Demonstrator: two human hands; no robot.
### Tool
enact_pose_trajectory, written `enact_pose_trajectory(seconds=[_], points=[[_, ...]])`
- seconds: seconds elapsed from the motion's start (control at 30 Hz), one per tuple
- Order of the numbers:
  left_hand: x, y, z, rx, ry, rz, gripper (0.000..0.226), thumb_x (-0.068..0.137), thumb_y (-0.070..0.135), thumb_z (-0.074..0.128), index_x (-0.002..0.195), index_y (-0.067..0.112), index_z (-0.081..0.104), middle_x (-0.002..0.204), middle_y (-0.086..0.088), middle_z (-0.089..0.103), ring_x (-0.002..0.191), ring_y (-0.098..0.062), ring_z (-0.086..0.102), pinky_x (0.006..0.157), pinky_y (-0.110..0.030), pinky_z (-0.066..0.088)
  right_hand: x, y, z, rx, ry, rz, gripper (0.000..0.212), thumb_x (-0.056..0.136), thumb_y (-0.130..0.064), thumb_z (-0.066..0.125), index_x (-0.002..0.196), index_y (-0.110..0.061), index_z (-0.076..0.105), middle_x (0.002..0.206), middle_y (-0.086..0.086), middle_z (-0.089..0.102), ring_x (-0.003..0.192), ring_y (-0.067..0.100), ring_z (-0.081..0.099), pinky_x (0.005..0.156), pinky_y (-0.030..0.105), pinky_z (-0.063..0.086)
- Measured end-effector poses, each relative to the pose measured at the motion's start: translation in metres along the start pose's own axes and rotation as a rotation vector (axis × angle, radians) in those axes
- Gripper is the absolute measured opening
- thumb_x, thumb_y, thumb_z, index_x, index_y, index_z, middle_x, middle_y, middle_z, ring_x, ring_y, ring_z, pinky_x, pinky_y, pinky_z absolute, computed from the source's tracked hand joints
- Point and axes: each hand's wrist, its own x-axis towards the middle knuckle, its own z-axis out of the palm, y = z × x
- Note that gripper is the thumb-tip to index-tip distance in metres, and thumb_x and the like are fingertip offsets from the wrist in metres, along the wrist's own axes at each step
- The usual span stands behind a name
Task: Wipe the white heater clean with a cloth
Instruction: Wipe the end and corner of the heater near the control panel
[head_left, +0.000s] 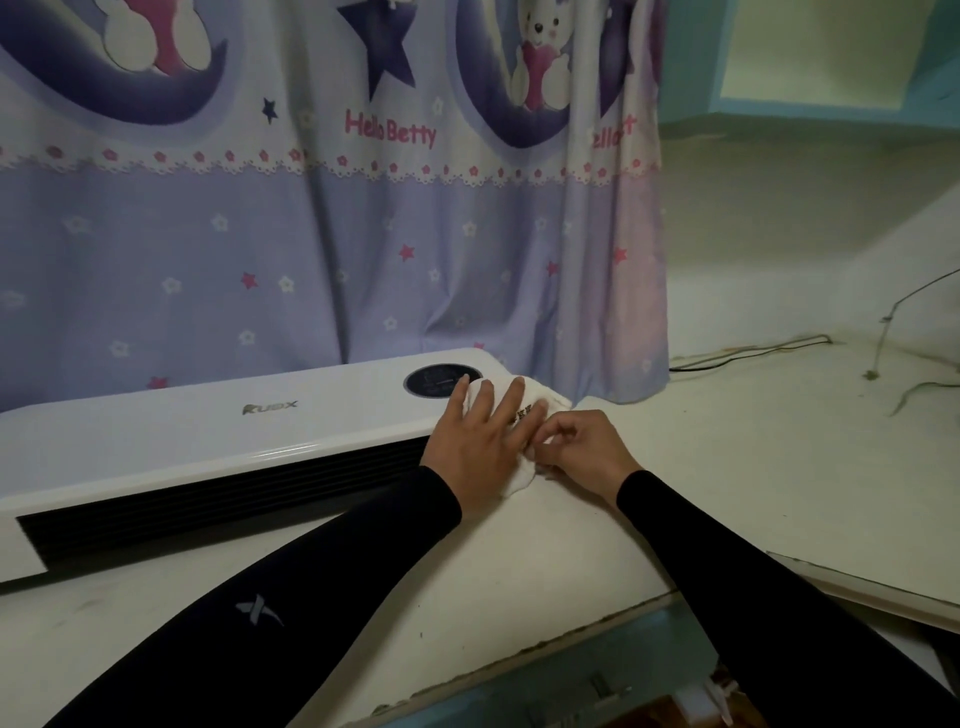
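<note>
A long white heater (208, 441) lies on a white table (727, 441), with a dark vent along its front and a round dark display (434, 380) near its right end. A white cloth (540, 397) with small print is draped over that right end. My left hand (480, 441) lies flat on the cloth with fingers spread, beside the display. My right hand (582, 449) pinches the cloth's lower edge at the heater's right corner. Both arms wear black sleeves.
A purple cartoon curtain (363, 234) hangs right behind the heater. Thin wires (753, 353) run along the table at the back right. The table's front edge (519, 670) is chipped, with a blue cabinet below.
</note>
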Motion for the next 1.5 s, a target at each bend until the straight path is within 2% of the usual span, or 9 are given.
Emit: enact_pose_trajectory(seconds=[0.23,0.33,0.47,0.6,0.87,0.97,1.17,1.37,1.5], points=[[-0.028,-0.014,-0.001,0.032,0.041,0.033,0.068,0.095,0.043,0.001,0.157,0.02,-0.014,0.166,-0.016,-0.004,0.146,-0.043,0.015,0.119,-0.059,0.004,-0.013,-0.019,0.015,-0.044,-0.055,-0.002,0.017,0.07,-0.018,0.086,0.068,-0.013,0.07,0.06,0.008,0.073,0.059,0.027,0.074,0.071,0.037,0.063],[-0.042,-0.024,0.003,0.037,0.045,-0.001,0.067,0.105,0.036,0.021,0.156,0.021,-0.019,0.166,-0.013,-0.01,0.147,-0.041,0.012,0.12,-0.058,0.0,-0.018,-0.028,0.027,-0.071,-0.073,-0.031,0.019,0.07,-0.023,0.086,0.069,-0.014,0.069,0.059,0.005,0.073,0.057,0.024,0.073,0.069,0.033,0.061],[-0.063,-0.035,0.004,0.031,0.043,-0.044,0.068,0.105,0.036,0.021,0.156,0.021,-0.021,0.167,-0.012,-0.009,0.148,-0.04,0.01,0.12,-0.056,-0.002,-0.025,-0.041,0.049,-0.184,-0.07,-0.121,0.022,0.07,-0.03,0.079,0.076,-0.022,0.059,0.055,-0.005,0.071,0.053,0.012,0.071,0.065,0.027,0.053],[-0.085,-0.049,0.007,0.037,0.039,-0.079,0.069,0.103,0.035,0.021,0.155,0.02,-0.022,0.167,-0.013,-0.005,0.148,-0.04,0.012,0.119,-0.057,0.0,-0.032,-0.045,0.06,-0.228,-0.007,-0.193,0.033,0.072,-0.044,0.072,0.088,-0.03,0.046,0.056,-0.005,0.069,0.054,0.013,0.068,0.065,0.034,0.056],[-0.079,-0.033,0.002,0.022,0.053,-0.142,0.079,0.099,0.052,0.029,0.158,0.008,0.001,0.161,-0.023,0.018,0.147,-0.041,0.018,0.118,-0.06,-0.003,-0.027,-0.044,0.056,-0.249,0.175,-0.287,0.027,0.075,-0.033,0.077,0.08,-0.033,0.05,0.063,-0.006,0.06,0.062,0.007,0.058,0.063,0.027,0.05],[-0.064,-0.02,0.004,0.016,0.054,-0.168,0.077,0.101,0.049,0.027,0.156,0.002,0.0,0.159,-0.029,0.018,0.147,-0.044,0.016,0.119,-0.059,-0.001,-0.021,-0.041,0.048,-0.219,0.219,-0.291,0.027,0.076,-0.025,0.079,0.076,-0.031,0.053,0.062,-0.006,0.058,0.061,0.006,0.055,0.057,0.014,0.041],[-0.028,-0.007,0.004,0.019,0.058,-0.145,0.073,0.102,0.046,0.028,0.153,-0.003,0.006,0.156,-0.028,0.021,0.143,-0.044,0.021,0.119,-0.057,0.01,-0.009,-0.026,0.018,-0.22,0.276,-0.284,0.023,0.078,-0.021,0.08,0.079,-0.029,0.058,0.068,-0.007,0.061,0.064,0.008,0.058,0.059,0.009,0.04],[0.01,0.009,-0.001,0.102,0.085,-0.095,0.072,0.1,0.044,0.022,0.15,-0.008,0.014,0.156,-0.03,0.023,0.142,-0.044,0.025,0.119,-0.055,0.014,0.001,-0.017,-0.003,-0.304,0.263,-0.384,0.028,0.084,-0.009,0.075,0.108,-0.024,0.074,0.09,-0.006,0.066,0.077,0.011,0.061,0.079,0.03,0.051],[0.009,0.01,0.008,0.111,0.081,-0.101,0.078,0.102,0.047,0.026,0.153,-0.008,0.002,0.155,-0.03,0.023,0.14,-0.045,0.026,0.113,-0.055,0.024,-0.002,-0.012,-0.005,-0.415,0.141,-0.419,0.057,0.078,-0.018,0.079,0.132,-0.025,0.063,0.108,-0.003,0.055,0.1,0.012,0.057,0.093,0.022,0.043]])
